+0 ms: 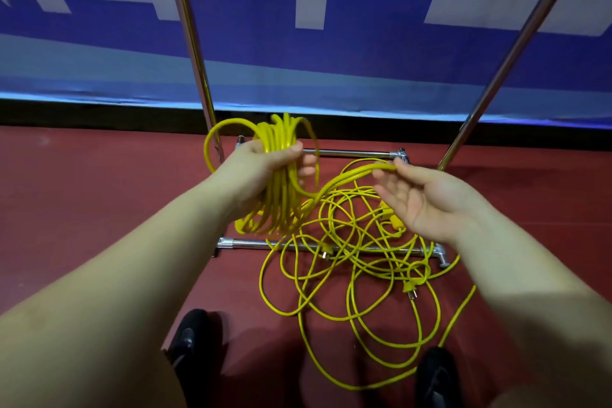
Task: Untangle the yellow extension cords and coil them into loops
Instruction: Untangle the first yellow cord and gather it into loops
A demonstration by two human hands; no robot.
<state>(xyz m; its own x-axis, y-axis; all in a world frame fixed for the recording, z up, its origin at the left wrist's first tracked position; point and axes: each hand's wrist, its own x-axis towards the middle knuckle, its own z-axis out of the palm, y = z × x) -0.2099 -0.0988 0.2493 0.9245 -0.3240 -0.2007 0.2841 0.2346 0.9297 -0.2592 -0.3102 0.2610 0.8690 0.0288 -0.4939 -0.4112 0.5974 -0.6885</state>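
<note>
L hand [261, 159] grips coiled yellow cord bundle [278, 182], R hand [427, 199] open, palm up.
One strand [351, 175] runs from bundle across R fingertips; tangled cords [357, 262] on red floor [99, 195] over chrome rack base [251, 244].

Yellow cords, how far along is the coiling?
Done: several loops form a coil, held in the left hand. In hand: the next strand runs from the coil to the fingertips of the open right hand. Left: a loose tangle with plugs lies on the floor over the rack base.
</note>
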